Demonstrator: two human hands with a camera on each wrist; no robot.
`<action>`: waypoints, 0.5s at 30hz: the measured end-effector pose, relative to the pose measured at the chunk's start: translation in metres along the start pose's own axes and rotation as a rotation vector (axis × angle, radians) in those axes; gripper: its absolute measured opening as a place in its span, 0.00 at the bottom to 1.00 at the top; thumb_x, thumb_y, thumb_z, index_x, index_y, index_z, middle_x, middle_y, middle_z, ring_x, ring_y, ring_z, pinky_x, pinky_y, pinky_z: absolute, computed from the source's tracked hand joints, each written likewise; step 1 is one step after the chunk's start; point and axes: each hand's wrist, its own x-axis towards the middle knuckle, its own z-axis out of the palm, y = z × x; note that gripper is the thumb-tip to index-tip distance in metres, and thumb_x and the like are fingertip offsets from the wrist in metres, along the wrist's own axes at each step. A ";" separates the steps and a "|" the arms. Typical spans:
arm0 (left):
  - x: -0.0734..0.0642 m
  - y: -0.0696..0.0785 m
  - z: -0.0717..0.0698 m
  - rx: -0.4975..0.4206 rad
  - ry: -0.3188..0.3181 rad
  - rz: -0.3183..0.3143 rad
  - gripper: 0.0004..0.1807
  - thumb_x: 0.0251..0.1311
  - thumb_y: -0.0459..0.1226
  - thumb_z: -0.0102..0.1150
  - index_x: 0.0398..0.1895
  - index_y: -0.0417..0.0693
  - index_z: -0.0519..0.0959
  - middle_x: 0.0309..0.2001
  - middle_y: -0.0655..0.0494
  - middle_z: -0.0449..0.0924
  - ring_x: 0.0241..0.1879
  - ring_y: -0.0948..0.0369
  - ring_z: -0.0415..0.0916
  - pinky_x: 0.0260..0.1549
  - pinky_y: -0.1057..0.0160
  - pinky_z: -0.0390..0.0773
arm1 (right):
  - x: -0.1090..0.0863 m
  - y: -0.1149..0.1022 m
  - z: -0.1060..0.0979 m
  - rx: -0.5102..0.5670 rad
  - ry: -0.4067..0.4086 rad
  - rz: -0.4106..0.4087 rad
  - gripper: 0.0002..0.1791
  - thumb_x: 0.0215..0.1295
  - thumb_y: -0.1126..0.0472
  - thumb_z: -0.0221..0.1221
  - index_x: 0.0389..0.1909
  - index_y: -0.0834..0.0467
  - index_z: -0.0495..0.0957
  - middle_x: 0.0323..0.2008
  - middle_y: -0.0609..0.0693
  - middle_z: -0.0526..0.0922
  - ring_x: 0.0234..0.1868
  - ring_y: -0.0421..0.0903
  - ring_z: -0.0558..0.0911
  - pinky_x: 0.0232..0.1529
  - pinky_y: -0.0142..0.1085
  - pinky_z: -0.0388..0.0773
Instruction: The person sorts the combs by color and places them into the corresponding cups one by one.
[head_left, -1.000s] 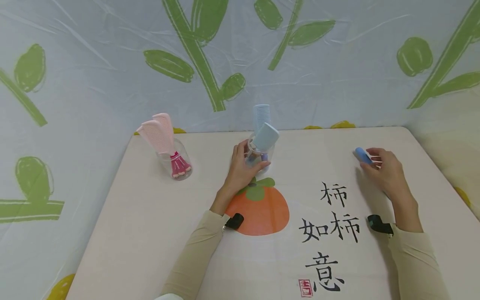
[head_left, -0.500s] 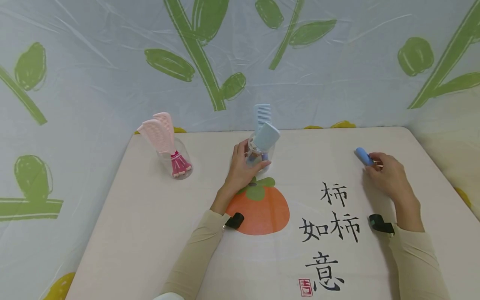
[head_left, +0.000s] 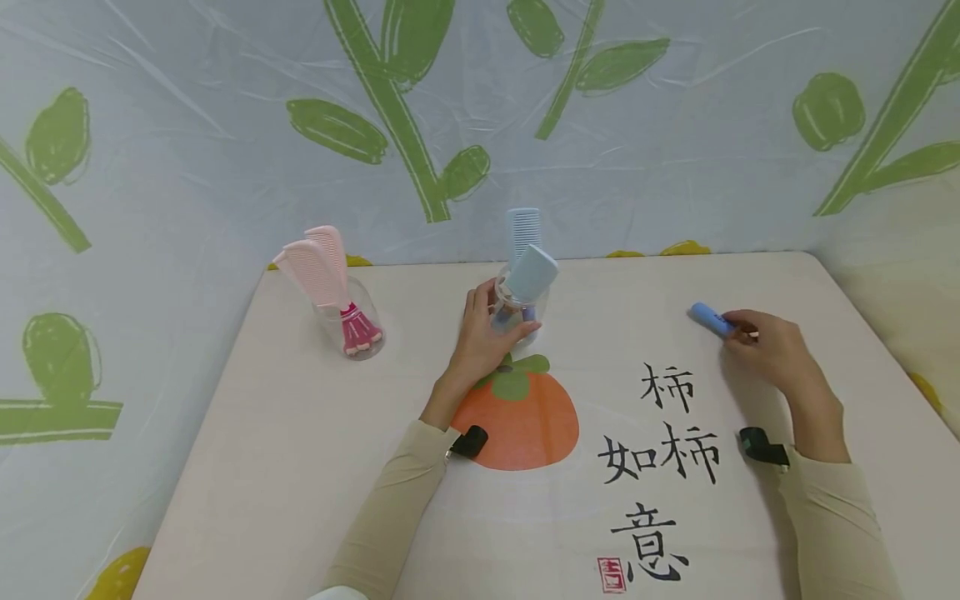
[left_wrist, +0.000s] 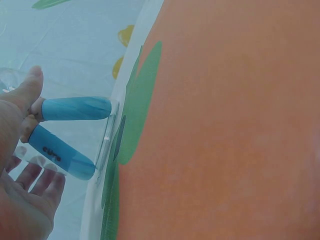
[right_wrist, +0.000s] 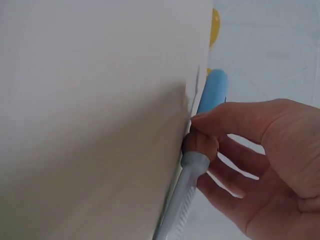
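Note:
My left hand (head_left: 480, 343) grips a clear jar (head_left: 543, 302), thumb on one side and fingers on the other. Two light blue combs (head_left: 532, 273) stand in it teeth-end up, and their blue handles (left_wrist: 76, 108) show through the wall in the left wrist view. Over at the right, my right hand (head_left: 776, 350) pinches another blue comb (head_left: 708, 319) around its brown, rounded middle. The blue handle points away to the left. In the right wrist view its grey-blue toothed part (right_wrist: 180, 205) extends back on the near side, low over the table.
A second clear jar (head_left: 363, 293) at the left holds pink combs (head_left: 315, 272) with dark pink handles. The pale table (head_left: 300, 483) bears a printed orange persimmon (head_left: 525, 425) and black characters (head_left: 648, 550). A leaf-patterned sheet (head_left: 637, 167) hangs behind the far edge.
My right hand has shifted slightly toward me, and the comb's blue handle has swung left and a little nearer. The left hand and its jar stay in place.

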 end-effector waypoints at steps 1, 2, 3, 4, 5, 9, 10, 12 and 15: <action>0.000 0.000 0.000 0.001 0.000 0.001 0.47 0.60 0.48 0.74 0.75 0.46 0.57 0.61 0.49 0.64 0.62 0.56 0.65 0.66 0.55 0.69 | 0.000 -0.001 0.000 0.005 -0.011 -0.013 0.19 0.67 0.73 0.57 0.58 0.76 0.73 0.46 0.75 0.78 0.47 0.72 0.76 0.46 0.64 0.72; 0.000 0.000 0.000 0.002 0.000 0.002 0.47 0.60 0.48 0.74 0.75 0.46 0.57 0.61 0.49 0.64 0.62 0.56 0.65 0.65 0.55 0.69 | 0.001 -0.003 0.000 0.007 -0.024 -0.023 0.19 0.67 0.73 0.57 0.58 0.76 0.73 0.46 0.74 0.79 0.48 0.72 0.76 0.47 0.65 0.72; 0.000 0.000 0.000 0.003 0.000 0.003 0.47 0.60 0.48 0.74 0.75 0.46 0.57 0.61 0.49 0.64 0.62 0.56 0.65 0.65 0.55 0.69 | 0.001 -0.004 0.000 0.011 -0.034 -0.034 0.19 0.67 0.73 0.58 0.58 0.75 0.73 0.47 0.74 0.79 0.48 0.72 0.77 0.48 0.65 0.73; 0.000 0.000 0.000 0.001 -0.001 0.003 0.47 0.60 0.48 0.74 0.75 0.46 0.57 0.61 0.49 0.64 0.62 0.56 0.65 0.65 0.55 0.69 | 0.001 -0.005 0.000 0.014 -0.042 -0.043 0.19 0.67 0.73 0.58 0.58 0.74 0.74 0.47 0.73 0.79 0.49 0.72 0.77 0.49 0.66 0.73; 0.000 0.000 0.000 0.001 -0.001 0.004 0.47 0.60 0.48 0.74 0.75 0.46 0.57 0.61 0.49 0.65 0.61 0.55 0.65 0.65 0.55 0.69 | 0.000 -0.006 0.000 0.017 -0.051 -0.050 0.19 0.68 0.73 0.58 0.58 0.74 0.74 0.47 0.73 0.79 0.49 0.72 0.76 0.49 0.66 0.73; 0.000 0.000 0.001 0.001 -0.002 -0.001 0.47 0.60 0.48 0.75 0.75 0.46 0.57 0.61 0.48 0.65 0.62 0.55 0.65 0.65 0.54 0.69 | 0.000 -0.008 0.000 0.011 -0.029 -0.132 0.17 0.65 0.75 0.61 0.55 0.72 0.77 0.43 0.69 0.82 0.46 0.68 0.79 0.47 0.40 0.77; 0.000 0.000 0.001 0.001 -0.002 -0.005 0.48 0.60 0.48 0.75 0.75 0.46 0.57 0.61 0.48 0.65 0.62 0.55 0.65 0.65 0.54 0.69 | 0.000 -0.008 0.000 0.003 -0.018 -0.163 0.17 0.64 0.76 0.62 0.54 0.72 0.78 0.42 0.67 0.82 0.44 0.66 0.80 0.45 0.35 0.75; 0.000 0.000 0.001 -0.001 -0.003 -0.011 0.48 0.60 0.48 0.74 0.75 0.46 0.57 0.61 0.48 0.65 0.62 0.55 0.65 0.66 0.54 0.69 | 0.001 -0.009 0.001 -0.017 0.013 -0.237 0.17 0.61 0.79 0.63 0.52 0.72 0.80 0.39 0.64 0.83 0.41 0.62 0.80 0.40 0.27 0.68; 0.001 0.000 0.001 -0.004 -0.003 -0.011 0.48 0.60 0.48 0.74 0.76 0.46 0.57 0.61 0.48 0.64 0.62 0.54 0.65 0.66 0.54 0.69 | 0.001 -0.012 0.003 -0.044 0.035 -0.323 0.17 0.58 0.82 0.64 0.49 0.70 0.82 0.38 0.61 0.84 0.39 0.56 0.78 0.41 0.26 0.67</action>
